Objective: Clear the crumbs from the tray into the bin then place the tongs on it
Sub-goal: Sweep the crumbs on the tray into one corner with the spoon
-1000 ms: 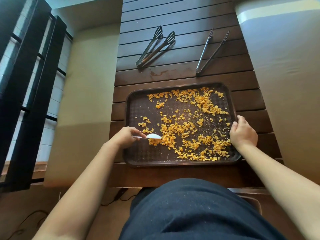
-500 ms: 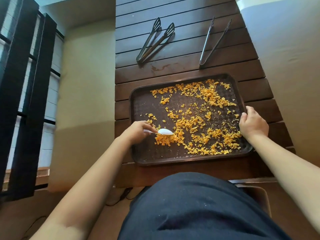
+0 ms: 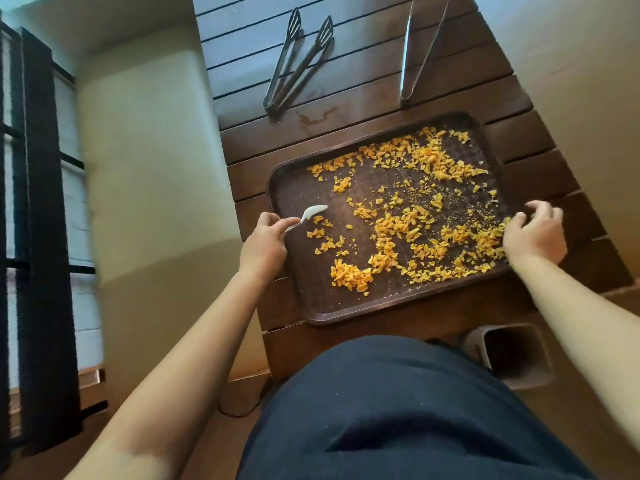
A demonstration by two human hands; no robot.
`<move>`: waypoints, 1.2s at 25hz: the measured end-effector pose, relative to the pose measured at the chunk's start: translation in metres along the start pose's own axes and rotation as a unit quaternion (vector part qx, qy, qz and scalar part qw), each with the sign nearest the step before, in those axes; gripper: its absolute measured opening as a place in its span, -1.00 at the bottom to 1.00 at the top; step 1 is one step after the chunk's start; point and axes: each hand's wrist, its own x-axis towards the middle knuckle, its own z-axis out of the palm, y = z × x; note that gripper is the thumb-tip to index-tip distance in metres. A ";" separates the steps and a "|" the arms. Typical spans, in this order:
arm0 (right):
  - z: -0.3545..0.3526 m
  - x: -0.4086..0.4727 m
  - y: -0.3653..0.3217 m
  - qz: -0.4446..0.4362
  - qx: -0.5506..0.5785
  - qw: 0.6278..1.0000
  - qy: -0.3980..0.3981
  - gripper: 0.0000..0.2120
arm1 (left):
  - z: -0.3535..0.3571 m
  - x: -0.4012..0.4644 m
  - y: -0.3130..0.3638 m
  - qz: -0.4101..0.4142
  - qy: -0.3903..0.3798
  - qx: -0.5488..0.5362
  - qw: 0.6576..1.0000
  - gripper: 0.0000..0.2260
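Orange crumbs [image 3: 408, 216] lie scattered over the brown tray [image 3: 298, 271] on the counter [image 3: 346, 105]. Your left hand [image 3: 265, 239] pinches a white spoon [image 3: 308, 214] above the tray's left side, beside the crumbs. Your right hand [image 3: 535, 233] spreads loose fingers [image 3: 519, 218] over the right rim. Both tongs [image 3: 298, 60] lie beyond the tray; the bin [image 3: 509, 355] stands below the counter.

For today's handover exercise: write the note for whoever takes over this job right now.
Left hand: holds a white spoon over the tray's left side.
Right hand: fingers spread at the tray right rim.
Crumbs lie scattered across the tray.
Bin stands below the table's near edge.
Two tongs lie beyond the tray.
Done: nothing binned.
Left: empty crumbs, place tongs.
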 end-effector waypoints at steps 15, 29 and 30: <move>0.043 -0.101 -0.032 0.284 0.131 0.941 0.129 -0.42 | 0.009 0.003 0.019 0.163 -0.047 0.044 0.984 -0.70; 0.068 -0.134 -0.042 0.269 0.076 0.953 0.117 -0.49 | 0.012 -0.012 0.011 0.226 -0.092 0.010 0.970 -0.80; 0.066 -0.130 -0.041 0.263 0.082 0.954 0.118 -0.50 | 0.017 -0.009 0.020 0.231 -0.095 0.019 0.968 -0.80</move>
